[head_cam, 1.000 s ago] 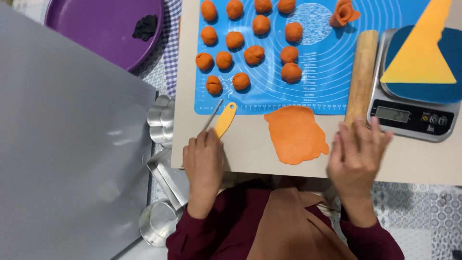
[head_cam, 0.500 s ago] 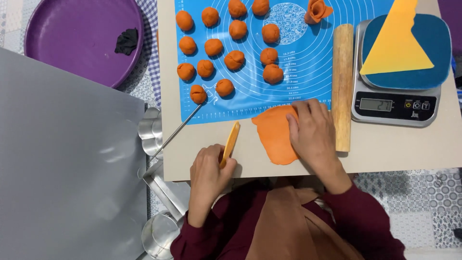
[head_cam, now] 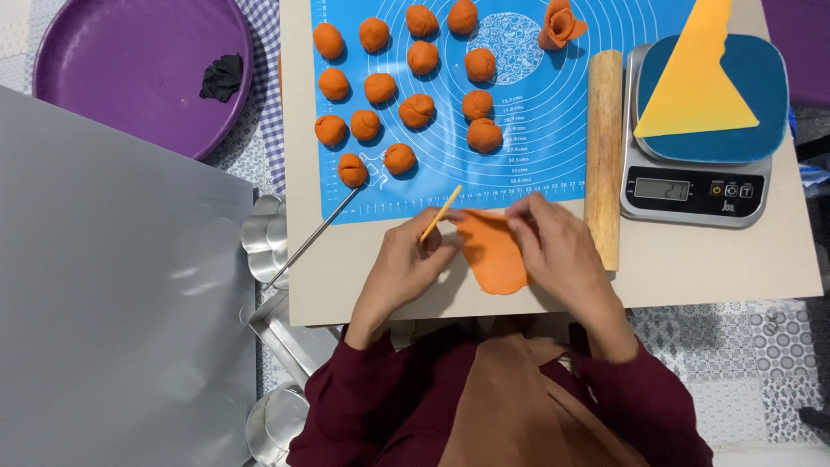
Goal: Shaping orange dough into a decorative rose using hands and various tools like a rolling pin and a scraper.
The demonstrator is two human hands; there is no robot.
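Dough, a flat orange sheet (head_cam: 494,252), lay low in the middle of the frame on the beige board (head_cam: 692,268), just below the edge of the blue silicone mat (head_cam: 553,164). The right hand (head_cam: 560,251) rested on the sheet's right side, fingertips pinching its upper edge. The left hand (head_cam: 406,268) was closed around a thin yellow tool (head_cam: 441,213), whose tip pointed up and to the right, and it touched the sheet's left edge; whether the tool itself met the dough was hard to tell. Orange dough balls (head_cam: 418,110) sat in rows on the mat, with a dough rose (head_cam: 558,24) at the top. A wooden rolling pin (head_cam: 603,156) stood lengthwise right of the hands, beside a kitchen scale (head_cam: 696,192) carrying a yellow scraper (head_cam: 696,82). A purple tray (head_cam: 130,69) filled the upper left.
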